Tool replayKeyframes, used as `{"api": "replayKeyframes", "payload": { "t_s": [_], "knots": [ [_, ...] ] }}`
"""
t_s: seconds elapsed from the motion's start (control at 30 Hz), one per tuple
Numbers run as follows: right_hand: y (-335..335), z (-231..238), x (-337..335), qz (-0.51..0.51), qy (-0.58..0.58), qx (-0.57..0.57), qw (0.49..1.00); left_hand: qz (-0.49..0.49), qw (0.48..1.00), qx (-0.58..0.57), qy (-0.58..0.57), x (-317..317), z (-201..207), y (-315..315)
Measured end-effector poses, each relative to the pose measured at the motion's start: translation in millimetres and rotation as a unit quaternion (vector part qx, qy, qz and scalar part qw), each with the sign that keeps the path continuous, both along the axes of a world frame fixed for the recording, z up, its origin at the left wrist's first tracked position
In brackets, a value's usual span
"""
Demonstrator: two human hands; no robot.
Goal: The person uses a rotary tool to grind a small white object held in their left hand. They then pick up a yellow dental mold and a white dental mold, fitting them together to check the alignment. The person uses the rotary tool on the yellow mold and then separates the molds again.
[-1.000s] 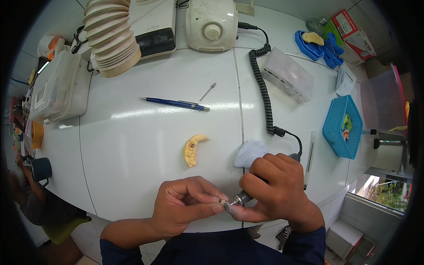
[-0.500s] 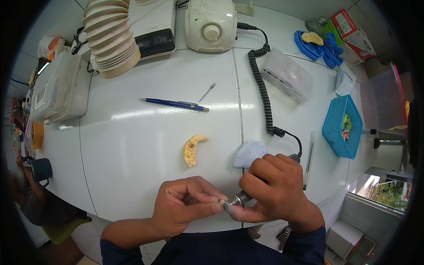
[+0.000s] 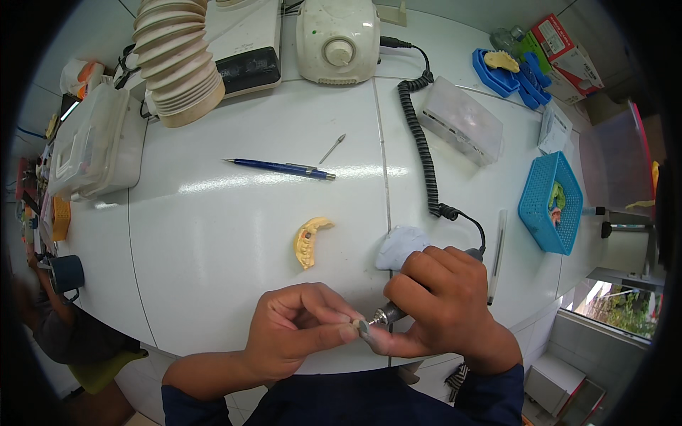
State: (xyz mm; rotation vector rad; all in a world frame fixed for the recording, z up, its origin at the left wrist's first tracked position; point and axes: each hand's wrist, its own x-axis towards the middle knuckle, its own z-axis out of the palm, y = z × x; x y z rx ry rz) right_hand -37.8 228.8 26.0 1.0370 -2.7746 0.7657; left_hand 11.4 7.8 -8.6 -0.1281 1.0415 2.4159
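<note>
My left hand [image 3: 295,330] pinches a tiny pale piece, perhaps a dental crown [image 3: 356,322], between thumb and fingertips; most of it is hidden. In my right hand [image 3: 444,302] is a grey rotary handpiece [image 3: 390,313], its shank pointing left toward the pinched piece. A small greenish-grey grinding disc [image 3: 364,329] on its tip meets or nearly meets the piece, beside my right thumb. Beyond my hands, a yellow plaster dental model [image 3: 306,245] with teeth lies on the table. A pale blue lump [image 3: 401,247], like putty, sits just past my right knuckles.
A coiled black cord [image 3: 419,142] runs from the white control box [image 3: 338,42] to the handpiece. A blue mechanical pencil [image 3: 277,167] and a loose bur [image 3: 332,148] lie farther back. A ribbed hose [image 3: 177,64] hangs at left; a blue basket [image 3: 550,202] stands right.
The disc and the handpiece tip have tilted slightly, showing more of the disc's face against the small piece. Both hands stay almost in place.
</note>
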Motion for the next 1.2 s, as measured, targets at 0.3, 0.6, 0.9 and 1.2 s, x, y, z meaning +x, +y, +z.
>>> {"api": "replayKeyframes", "payload": {
  "t_s": [0.3, 0.6, 0.9, 1.2],
  "knots": [
    [-2.1, -4.4, -1.7, -0.024, -0.016, -0.014, 0.999, 0.004, 0.998, -0.019, -0.058, -0.4, 2.1, 3.2],
    [-0.8, -3.5, -1.5, -0.015, -0.037, -0.014, 0.999, 0.014, 0.997, -0.024, -0.071, 1.2, 0.0, 3.6],
    [0.2, -1.5, -1.0, -0.011, -0.059, -0.007, 0.998, -0.009, 0.998, -0.003, -0.059, -1.0, -0.2, 1.6],
    [-0.4, -1.4, -0.6, -0.016, -0.057, -0.002, 0.998, 0.000, 0.997, 0.002, -0.071, -0.9, 0.4, 2.3]
  ]
}}
